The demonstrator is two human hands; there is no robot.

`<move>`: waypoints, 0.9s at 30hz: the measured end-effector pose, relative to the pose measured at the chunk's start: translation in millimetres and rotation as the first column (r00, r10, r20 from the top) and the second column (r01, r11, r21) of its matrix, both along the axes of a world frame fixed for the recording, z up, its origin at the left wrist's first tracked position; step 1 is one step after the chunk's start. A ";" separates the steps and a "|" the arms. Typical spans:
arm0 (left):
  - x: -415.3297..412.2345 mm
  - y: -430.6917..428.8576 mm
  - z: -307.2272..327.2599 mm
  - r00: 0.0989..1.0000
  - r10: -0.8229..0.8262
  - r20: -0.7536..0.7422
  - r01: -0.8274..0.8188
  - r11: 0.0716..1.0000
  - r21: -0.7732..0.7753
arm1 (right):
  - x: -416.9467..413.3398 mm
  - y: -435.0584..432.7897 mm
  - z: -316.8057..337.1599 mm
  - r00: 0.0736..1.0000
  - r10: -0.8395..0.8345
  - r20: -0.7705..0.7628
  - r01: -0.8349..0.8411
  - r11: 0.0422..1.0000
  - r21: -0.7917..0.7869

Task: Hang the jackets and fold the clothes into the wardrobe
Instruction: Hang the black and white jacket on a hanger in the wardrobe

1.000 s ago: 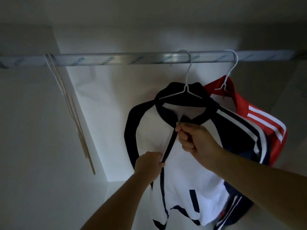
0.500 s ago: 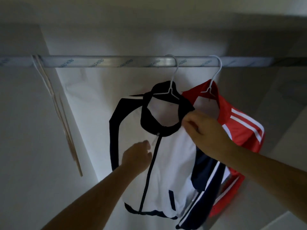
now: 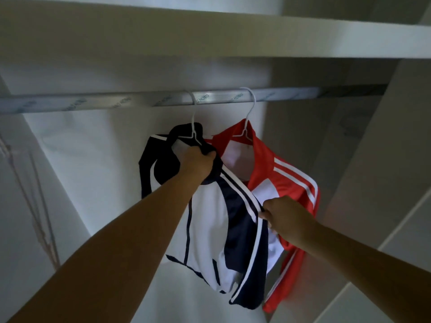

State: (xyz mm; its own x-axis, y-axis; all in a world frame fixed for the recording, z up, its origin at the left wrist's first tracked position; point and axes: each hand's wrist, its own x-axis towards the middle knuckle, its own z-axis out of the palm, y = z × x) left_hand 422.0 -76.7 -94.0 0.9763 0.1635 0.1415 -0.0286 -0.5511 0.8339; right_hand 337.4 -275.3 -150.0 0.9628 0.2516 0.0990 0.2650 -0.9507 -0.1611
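Below the "HONG" rail (image 3: 140,102), left hand (image 3: 198,163) and right hand (image 3: 286,217) hold the navy jacket (image 3: 210,217).

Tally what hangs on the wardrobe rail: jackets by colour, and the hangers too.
navy-and-white jacket: 1
red jacket: 1
white hangers: 2
Total: 4
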 end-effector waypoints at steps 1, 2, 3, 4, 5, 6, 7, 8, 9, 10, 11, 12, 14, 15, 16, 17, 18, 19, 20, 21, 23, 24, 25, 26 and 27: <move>1.3 -0.6 -0.7 1.000 -0.005 0.007 0.006 1.000 -0.030 | -0.5 -1.9 4.0 1.000 -0.006 0.028 0.008 0.998 -0.056; 2.2 -1.1 -1.4 1.000 -0.008 0.005 0.008 0.999 -0.036 | -2.2 -4.0 8.1 0.997 -0.013 0.072 0.022 0.992 -0.122; 1.3 -1.8 -1.7 1.000 -0.003 0.005 0.003 1.000 -0.029 | -5.7 -5.4 10.1 0.991 -0.007 0.130 0.029 0.985 -0.171; 1.0 -2.9 -2.1 1.000 -0.004 0.011 0.005 1.000 -0.024 | -11.1 -4.9 10.4 0.982 0.014 0.190 0.022 0.982 -0.188; 1.0 -3.9 -3.3 1.000 -0.008 0.025 0.009 0.999 -0.035 | -17.9 -2.6 8.8 0.972 0.049 0.232 -0.003 0.981 -0.194; 0.8 -4.7 -5.3 0.999 -0.013 0.041 0.015 0.998 -0.054 | -26.0 0.7 5.9 0.963 0.075 0.258 -0.031 0.984 -0.174; -1.8 -6.0 -5.9 0.998 -0.022 0.057 0.026 0.997 -0.069 | -33.2 3.9 4.0 0.956 0.091 0.280 -0.051 0.988 -0.144; -4.1 -7.1 -7.4 0.997 -0.038 0.075 0.043 0.996 -0.075 | -37.7 7.4 3.8 0.948 0.084 0.306 -0.052 0.992 -0.112; -5.9 -7.5 -9.6 0.995 -0.054 0.088 0.060 0.996 -0.068 | -36.7 10.1 6.7 0.943 0.065 0.328 -0.048 0.997 -0.061; -7.1 -7.1 -11.9 0.994 -0.070 0.090 0.074 0.996 -0.047 | -30.9 13.2 12.3 0.928 0.025 0.372 -0.023 1.000 -0.010; -8.8 -5.6 -13.9 0.993 -0.080 0.092 0.082 0.996 -0.019 | -23.1 19.1 19.7 0.915 -0.016 0.404 0.000 0.999 0.041; -10.1 -3.1 -15.9 0.992 -0.083 0.092 0.083 0.997 0.002 | -14.9 26.9 26.0 0.913 -0.052 0.405 0.012 0.995 0.099; -11.9 3.0 -19.3 0.994 -0.079 0.079 0.078 0.997 0.018 | 0.6 40.6 29.0 0.955 -0.076 0.287 0.042 0.991 0.124; -12.8 6.6 -20.3 0.994 -0.077 0.072 0.075 0.997 0.034 | 7.1 45.6 26.1 0.972 -0.082 0.222 0.068 0.995 0.074; -13.6 10.7 -22.4 0.995 -0.076 0.065 0.072 0.996 0.060 | 10.3 49.9 21.3 0.980 -0.090 0.176 0.090 0.996 0.008; -15.3 15.3 -24.8 0.995 -0.077 0.058 0.071 0.994 0.087 | 9.6 53.1 17.5 0.981 -0.088 0.174 0.096 0.995 -0.038; -17.2 20.1 -27.9 0.996 -0.076 0.044 0.071 0.992 0.109 | 7.9 54.2 13.8 0.968 -0.070 0.242 0.096 0.991 -0.097; -19.9 24.3 -31.8 0.997 -0.074 0.022 0.071 0.990 0.121 | 5.2 53.7 11.6 0.939 -0.035 0.343 0.083 0.989 -0.126; -23.7 27.3 -36.9 0.997 -0.077 -0.002 0.076 0.989 0.124 | 3.2 52.5 9.2 0.920 -0.012 0.392 0.072 0.988 -0.140; -28.1 28.8 -42.0 0.996 -0.081 -0.019 0.083 0.990 0.117 | 2.2 51.8 8.0 0.898 0.003 0.440 0.077 0.983 -0.164; -35.0 30.5 -47.7 0.995 -0.095 -0.031 0.097 0.992 0.075 | 0.4 52.6 5.3 0.908 0.028 0.417 0.003 0.997 -0.073; -37.0 30.7 -48.0 0.994 -0.103 -0.027 0.104 0.993 0.058 | 2.5 52.5 2.4 0.907 0.049 0.419 -0.023 0.998 -0.067; -38.9 31.1 -46.4 0.993 -0.116 -0.023 0.117 0.992 0.051 | 1.8 54.8 4.0 0.905 0.071 0.419 -0.043 0.996 -0.076; -40.3 31.6 -44.3 0.991 -0.135 -0.016 0.136 0.989 0.054 | 1.2 54.9 6.0 0.902 0.076 0.425 -0.042 0.995 -0.088; -41.4 33.1 -42.2 0.988 -0.151 -0.003 0.151 0.986 0.064 | 3.3 54.0 6.3 0.897 0.067 0.436 -0.021 0.994 -0.109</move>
